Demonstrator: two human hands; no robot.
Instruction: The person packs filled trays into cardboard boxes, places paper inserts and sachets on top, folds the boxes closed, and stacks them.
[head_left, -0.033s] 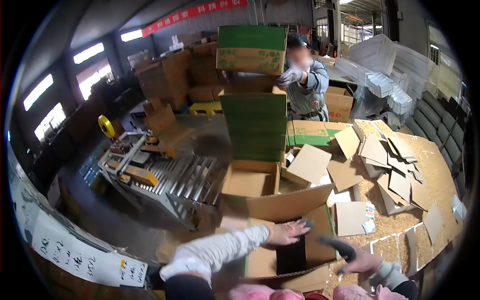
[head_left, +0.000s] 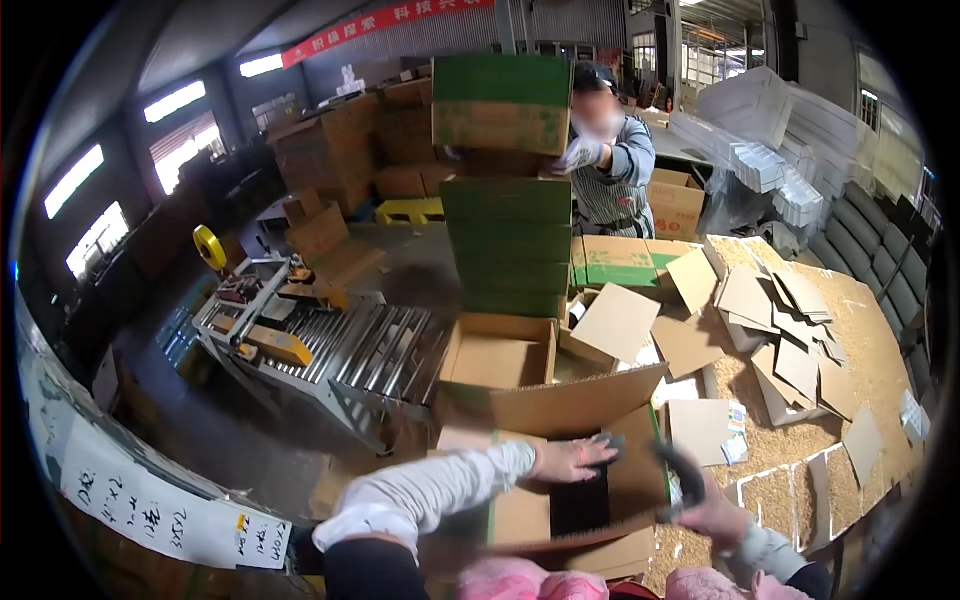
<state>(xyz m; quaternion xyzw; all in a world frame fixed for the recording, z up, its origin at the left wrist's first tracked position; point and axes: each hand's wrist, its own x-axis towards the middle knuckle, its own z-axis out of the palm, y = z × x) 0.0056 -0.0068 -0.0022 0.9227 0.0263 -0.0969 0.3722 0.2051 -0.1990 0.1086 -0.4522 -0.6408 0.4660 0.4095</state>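
An open cardboard box (head_left: 520,500) stands right in front of me, its far flap (head_left: 575,398) raised. A black flat patch or piece (head_left: 580,505) shows on its floor. My left hand (head_left: 575,460) reaches over the box interior, fingers stretched out, with dark grey at the fingertips. Whether it touches the black piece I cannot tell. At the box's right wall is my right hand (head_left: 712,515), its dark-covered fingers curved and apart from the thumb. I see nothing held in it.
Across from me a person (head_left: 612,165) in gloves holds a green-and-brown box (head_left: 503,105) above stacked green boxes (head_left: 508,235). Cardboard sheets (head_left: 790,320) lie on the grain-covered table (head_left: 870,345) at right. A roller conveyor (head_left: 375,345) stands left.
My right hand has shifted slightly up, its fingers more upright beside the box wall. My left hand stays nearly where it was over the box.
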